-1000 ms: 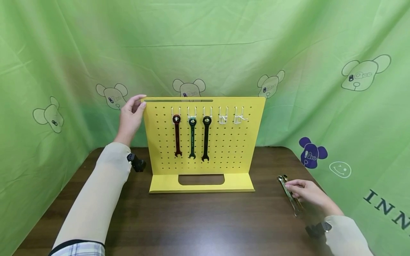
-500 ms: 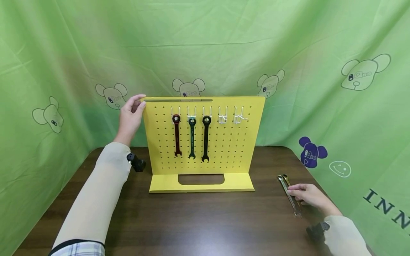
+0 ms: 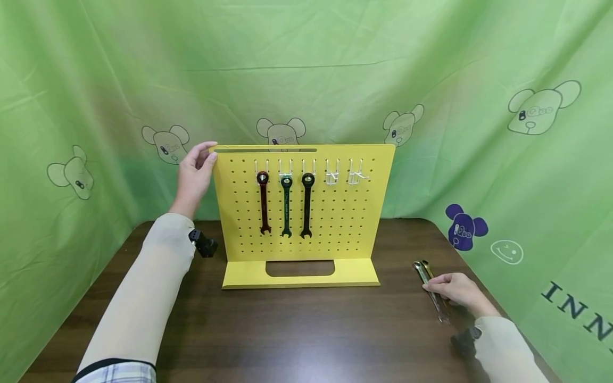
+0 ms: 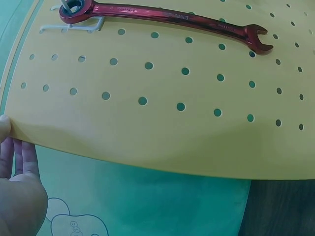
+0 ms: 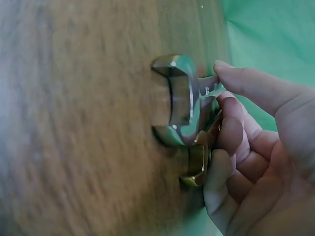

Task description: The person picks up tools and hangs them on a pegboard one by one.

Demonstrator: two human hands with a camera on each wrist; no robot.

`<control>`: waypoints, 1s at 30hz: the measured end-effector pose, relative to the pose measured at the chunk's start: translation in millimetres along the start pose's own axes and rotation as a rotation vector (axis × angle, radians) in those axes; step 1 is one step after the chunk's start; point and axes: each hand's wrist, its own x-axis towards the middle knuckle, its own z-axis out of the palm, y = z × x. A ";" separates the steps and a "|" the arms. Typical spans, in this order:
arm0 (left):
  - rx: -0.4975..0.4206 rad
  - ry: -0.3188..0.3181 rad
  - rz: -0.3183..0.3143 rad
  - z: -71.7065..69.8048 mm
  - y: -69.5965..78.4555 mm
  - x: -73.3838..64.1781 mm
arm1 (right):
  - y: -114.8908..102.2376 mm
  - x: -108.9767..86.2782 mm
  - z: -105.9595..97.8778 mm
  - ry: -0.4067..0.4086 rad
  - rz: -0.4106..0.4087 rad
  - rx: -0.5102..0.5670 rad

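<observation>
This looks like a staged recording booth rather than a real workshop. A yellow pegboard stand [image 3: 306, 213] sits on a dark wooden table [image 3: 287, 330], with red [image 3: 263, 202], green [image 3: 286, 206] and black [image 3: 306, 205] combination wrenches hanging from white hooks near its top edge. Behind and to both sides of the pegboard stand hangs a green cloth backdrop [image 3: 335, 64] printed with cartoon bears, closing off the room.

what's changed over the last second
The right hand has slid a little down the two wrenches on the table, toward the person, and its fingers now curl round them. The left hand still holds the pegboard's top corner, and three wrenches still hang there.
</observation>
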 end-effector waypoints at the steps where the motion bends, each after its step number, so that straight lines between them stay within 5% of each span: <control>1: 0.002 0.000 0.000 0.1 0.1 0.3 | -0.4 -0.4 0.1 0.004 0.009 0.000; 30: -0.001 0.002 0.007 -0.9 0.2 -1.0 | -2.2 -2.7 3.3 0.096 0.003 -0.067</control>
